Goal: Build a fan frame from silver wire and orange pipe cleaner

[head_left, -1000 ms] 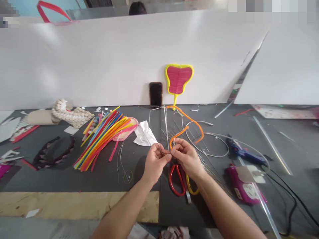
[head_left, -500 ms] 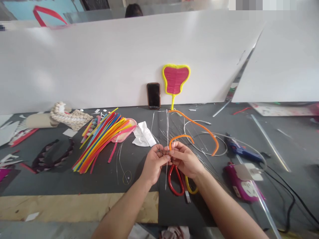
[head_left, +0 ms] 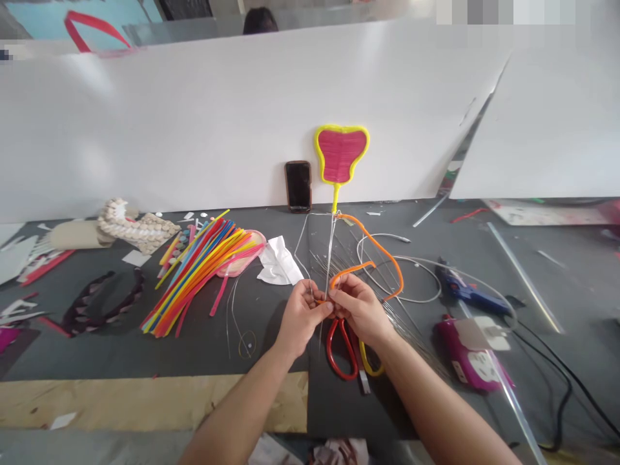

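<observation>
My left hand (head_left: 301, 320) pinches the near end of a thin metal wire frame (head_left: 330, 248), fingertips close together. Beside it, my right hand (head_left: 362, 310) is closed on an orange pipe cleaner (head_left: 398, 261), which runs along the frame's right side and bends back to the fingers. A short bit of orange also shows at the left fingertips. The exact grip between the thumbs is partly hidden. Just below my hands lie pliers with one red handle (head_left: 341, 352) and one yellow handle (head_left: 371, 361). Loose straight wires (head_left: 407, 339) lie under my right hand.
A pink-and-yellow fan shape (head_left: 343, 155) and a phone (head_left: 298, 186) lean on the white partition (head_left: 217, 129). Left are bundled coloured pipe cleaners (head_left: 198, 278), crumpled white paper (head_left: 278, 261) and a dark headband (head_left: 87, 316). Right are a blue glue gun (head_left: 472, 294) and a magenta power strip (head_left: 455, 358).
The orange pipe cleaner's outer loop has drawn in leftward, nearer the wire frame. The frame has tilted slightly, its far end shifting right. Both hands stay nearly in place.
</observation>
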Demonstrator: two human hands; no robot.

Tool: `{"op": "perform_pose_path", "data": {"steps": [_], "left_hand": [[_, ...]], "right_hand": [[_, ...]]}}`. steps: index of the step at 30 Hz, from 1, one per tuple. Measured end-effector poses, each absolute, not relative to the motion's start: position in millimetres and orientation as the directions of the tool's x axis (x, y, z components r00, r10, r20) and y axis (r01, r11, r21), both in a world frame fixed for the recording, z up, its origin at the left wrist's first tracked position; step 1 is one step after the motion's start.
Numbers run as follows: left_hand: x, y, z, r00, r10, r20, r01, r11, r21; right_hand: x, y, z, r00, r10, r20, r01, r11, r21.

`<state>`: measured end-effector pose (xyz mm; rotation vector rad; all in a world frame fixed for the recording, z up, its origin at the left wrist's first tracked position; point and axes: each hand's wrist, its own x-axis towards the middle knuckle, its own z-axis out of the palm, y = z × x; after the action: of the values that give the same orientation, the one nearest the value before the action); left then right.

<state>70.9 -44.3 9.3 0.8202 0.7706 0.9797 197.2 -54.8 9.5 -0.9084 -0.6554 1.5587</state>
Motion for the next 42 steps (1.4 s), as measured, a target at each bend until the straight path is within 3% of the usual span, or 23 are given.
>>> {"op": "perform_pose_path", "data": {"steps": [4, 9, 14, 20, 23, 26, 29, 33, 37, 42], "left_hand": [[66.5, -40.9, 12.6, 0.361, 0.908, -0.213, -0.430, 0.365, 0.826], [59.9, -36.7, 17.3, 0.301, 0.927, -0.224, -0.486, 0.351, 0.800], [61.6, -37.6, 15.5, 0.292, 0.938, -0.188, -0.421, 0.303, 0.855], [64.4, -38.5, 12.2, 0.335, 0.925, -0.180, -0.349, 0.300, 0.888], [63.8, -35.5, 9.8, 0.250, 0.949, -0.193, -0.348, 0.274, 0.897], [62.8, -32.3, 7.4, 0.176, 0.965, -0.192, -0.319, 0.241, 0.917], [62.8, -30.7, 6.1, 0.149, 0.971, -0.188, -0.268, 0.223, 0.937], [63.3, -31.6, 6.3, 0.151, 0.972, -0.178, -0.242, 0.211, 0.947], [63.0, -34.7, 7.9, 0.176, 0.975, -0.133, -0.198, 0.168, 0.966], [64.4, -39.8, 12.3, 0.219, 0.971, -0.092, -0.104, 0.117, 0.988]], "right_hand": [[199.3, -55.2, 13.4, -0.093, 0.982, -0.163, -0.579, -0.186, -0.794], [204.6, -52.4, 17.9, 0.070, 0.980, -0.186, -0.657, -0.095, -0.748], [215.5, -45.3, 18.5, 0.238, 0.938, -0.253, -0.721, -0.003, -0.692], [226.7, -41.6, 20.4, 0.203, 0.936, -0.287, -0.820, 0.002, -0.573], [224.8, -43.7, 20.3, 0.156, 0.957, -0.246, -0.770, -0.038, -0.637], [220.1, -48.1, 20.2, 0.188, 0.967, -0.170, -0.603, -0.023, -0.797], [216.7, -53.0, 21.5, 0.128, 0.984, -0.126, -0.493, -0.047, -0.869], [215.3, -54.6, 22.3, -0.008, 0.988, -0.156, -0.472, -0.141, -0.870], [217.1, -48.8, 20.2, 0.149, 0.965, -0.216, -0.517, -0.110, -0.849], [225.0, -43.8, 22.8, 0.285, 0.924, -0.257, -0.692, 0.013, -0.722]]}}
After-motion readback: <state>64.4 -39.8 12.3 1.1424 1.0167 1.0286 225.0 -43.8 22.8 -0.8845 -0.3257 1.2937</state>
